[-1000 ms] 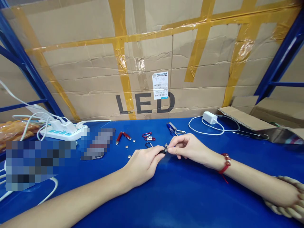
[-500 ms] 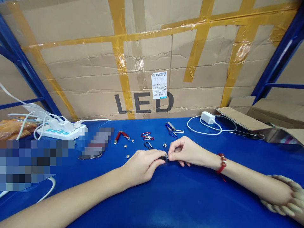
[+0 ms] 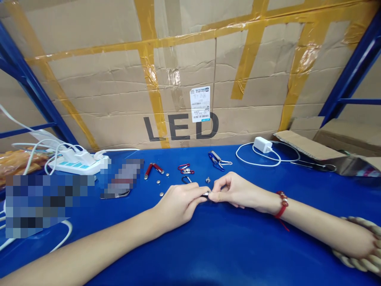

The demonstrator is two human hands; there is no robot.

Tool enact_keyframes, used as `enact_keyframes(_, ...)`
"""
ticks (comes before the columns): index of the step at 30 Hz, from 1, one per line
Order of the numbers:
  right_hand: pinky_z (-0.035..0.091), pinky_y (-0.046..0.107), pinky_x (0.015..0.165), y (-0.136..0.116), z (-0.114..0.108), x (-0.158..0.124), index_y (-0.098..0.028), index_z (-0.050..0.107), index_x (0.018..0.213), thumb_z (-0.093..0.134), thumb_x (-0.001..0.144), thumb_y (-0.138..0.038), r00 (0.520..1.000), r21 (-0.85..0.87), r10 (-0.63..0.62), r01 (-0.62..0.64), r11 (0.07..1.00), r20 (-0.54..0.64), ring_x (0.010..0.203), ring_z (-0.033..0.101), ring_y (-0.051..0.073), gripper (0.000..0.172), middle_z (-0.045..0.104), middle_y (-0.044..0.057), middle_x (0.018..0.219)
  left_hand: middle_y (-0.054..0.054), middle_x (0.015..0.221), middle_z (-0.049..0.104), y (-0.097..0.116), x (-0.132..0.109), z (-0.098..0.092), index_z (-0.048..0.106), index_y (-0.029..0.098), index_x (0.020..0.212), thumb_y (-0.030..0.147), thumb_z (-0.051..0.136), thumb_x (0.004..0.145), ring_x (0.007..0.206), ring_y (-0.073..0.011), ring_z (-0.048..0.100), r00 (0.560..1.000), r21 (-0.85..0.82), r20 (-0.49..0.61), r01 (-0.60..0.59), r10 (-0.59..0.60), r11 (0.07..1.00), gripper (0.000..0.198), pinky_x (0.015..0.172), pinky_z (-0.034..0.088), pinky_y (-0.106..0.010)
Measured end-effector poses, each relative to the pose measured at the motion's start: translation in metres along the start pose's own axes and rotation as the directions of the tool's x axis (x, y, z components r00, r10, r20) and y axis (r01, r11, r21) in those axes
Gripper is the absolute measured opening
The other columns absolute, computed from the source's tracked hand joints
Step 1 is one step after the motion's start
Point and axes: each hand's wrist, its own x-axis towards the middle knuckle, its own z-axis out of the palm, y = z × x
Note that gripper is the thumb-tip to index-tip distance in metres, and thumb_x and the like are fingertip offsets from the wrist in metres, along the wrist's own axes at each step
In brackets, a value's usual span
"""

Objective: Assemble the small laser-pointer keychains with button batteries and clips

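My left hand [image 3: 181, 202] and my right hand [image 3: 233, 190] meet over the blue table [image 3: 226, 246]. Both are closed in a pinch on one small dark cylinder with a silvery tip [image 3: 207, 194], a mini flashlight body; the left grips its dark end, the right its metal end. Just beyond my fingers lie a small metal cap [image 3: 208, 180], a dark carabiner clip [image 3: 186, 179] and several button cells [image 3: 161, 194]. Further back rest a red mini flashlight [image 3: 153, 169], red clips [image 3: 185, 169] and a blue mini flashlight with a clip [image 3: 216, 159].
A taped cardboard wall marked LED [image 3: 181, 128] closes the back. At the left sit a white power strip [image 3: 77, 162] with cables and an orange bag [image 3: 16, 162]. At the right lie a white charger [image 3: 262, 145] with its cable, scissors [image 3: 318, 167] and open cardboard boxes [image 3: 333, 145].
My right hand set a small metal cap down on the table behind the flashlight, then came back to pinch the flashlight's tip. The left hand kept its grip and barely moved.
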Motion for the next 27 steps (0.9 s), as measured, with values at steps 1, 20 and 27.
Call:
enact_keyframes(1,0.018,0.014,0.028,-0.0012,0.0003,-0.0007,-0.014,0.062,0.058,0.068,0.063,-0.044,1.0,0.015,0.004,-0.004,1.0,-0.005,0.031,0.03,0.002,0.031,0.04,-0.007,0.038,-0.003,0.085,0.064,0.0003,0.0005,-0.0002,0.056,0.021,0.108,0.021,0.036,0.09,0.075,-0.0144,0.06,1.0,-0.026,-0.012,0.004,-0.005,1.0,0.027,0.069,0.047,-0.023)
enact_keyframes(20,0.04,0.019,0.036,-0.0011,-0.0005,0.0012,-0.015,0.068,0.071,0.066,0.068,-0.044,0.887,-0.172,-0.377,0.341,0.924,-0.266,0.039,0.049,0.005,0.029,0.061,0.004,0.076,-0.003,0.111,0.062,0.0008,0.0013,0.0036,0.056,0.022,0.111,0.023,0.038,0.089,0.097,-0.0198,0.06,0.97,-0.003,-0.111,0.216,-0.215,0.976,0.028,0.085,0.048,-0.032)
enact_keyframes(27,0.043,0.02,0.042,-0.0011,0.0016,0.0008,-0.015,0.063,0.063,0.067,0.067,-0.041,0.913,-0.157,-0.346,0.317,0.935,-0.214,0.043,0.052,0.006,0.027,0.058,0.002,0.073,-0.001,0.105,0.064,-0.0011,0.0022,0.0022,0.057,0.022,0.109,0.02,0.037,0.089,0.093,-0.0167,0.06,0.987,-0.047,-0.025,0.156,-0.157,0.987,0.028,0.082,0.047,-0.027)
